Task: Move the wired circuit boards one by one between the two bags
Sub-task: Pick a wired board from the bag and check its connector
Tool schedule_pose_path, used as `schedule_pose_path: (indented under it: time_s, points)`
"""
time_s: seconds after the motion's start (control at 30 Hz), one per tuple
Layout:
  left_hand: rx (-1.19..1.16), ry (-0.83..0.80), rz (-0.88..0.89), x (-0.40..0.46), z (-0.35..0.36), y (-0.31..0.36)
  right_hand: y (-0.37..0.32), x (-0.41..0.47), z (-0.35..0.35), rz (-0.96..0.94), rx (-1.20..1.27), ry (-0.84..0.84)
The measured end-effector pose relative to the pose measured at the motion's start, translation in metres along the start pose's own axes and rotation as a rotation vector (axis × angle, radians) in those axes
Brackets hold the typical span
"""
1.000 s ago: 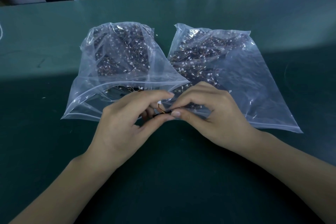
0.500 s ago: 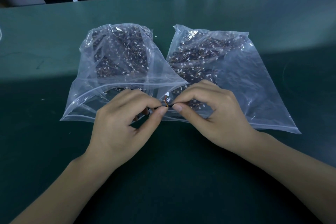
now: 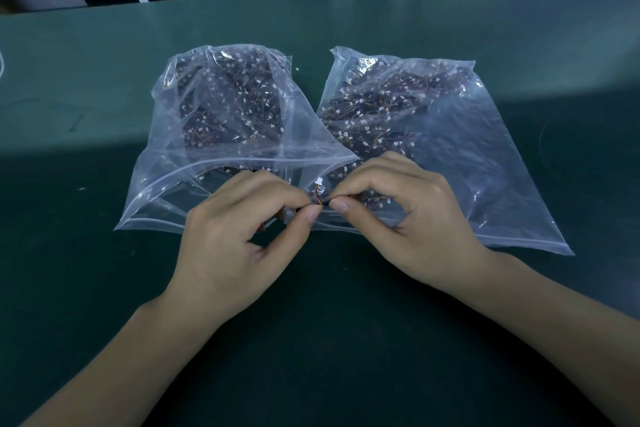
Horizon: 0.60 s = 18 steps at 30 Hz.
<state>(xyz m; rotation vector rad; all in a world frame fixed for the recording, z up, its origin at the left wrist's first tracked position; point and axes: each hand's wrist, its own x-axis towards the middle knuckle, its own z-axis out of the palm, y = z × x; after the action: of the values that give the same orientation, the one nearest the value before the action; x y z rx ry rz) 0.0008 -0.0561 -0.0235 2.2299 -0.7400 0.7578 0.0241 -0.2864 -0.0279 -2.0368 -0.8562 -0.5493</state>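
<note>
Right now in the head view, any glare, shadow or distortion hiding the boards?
Head view: glare streaks on both clear plastic bags, left and right, veil the dark wired boards; a shadow band darkens the near green table; wide-angle bowing curves the far table edge; the white connector between the fingertips stays sharp.

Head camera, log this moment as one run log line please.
left hand: pinches wired board | right hand: pinches same board | board: above bag mouths, between left bag and right bag | table: green
</note>
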Motion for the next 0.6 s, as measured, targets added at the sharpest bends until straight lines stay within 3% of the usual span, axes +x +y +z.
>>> schedule_pose_path:
  time_s: [0.6]
  points:
    - [-0.026, 0.006, -0.019, -0.0009, 0.0012, -0.0004, -0.0005, -0.0012, 0.0004, -0.004, 0.039, -0.031]
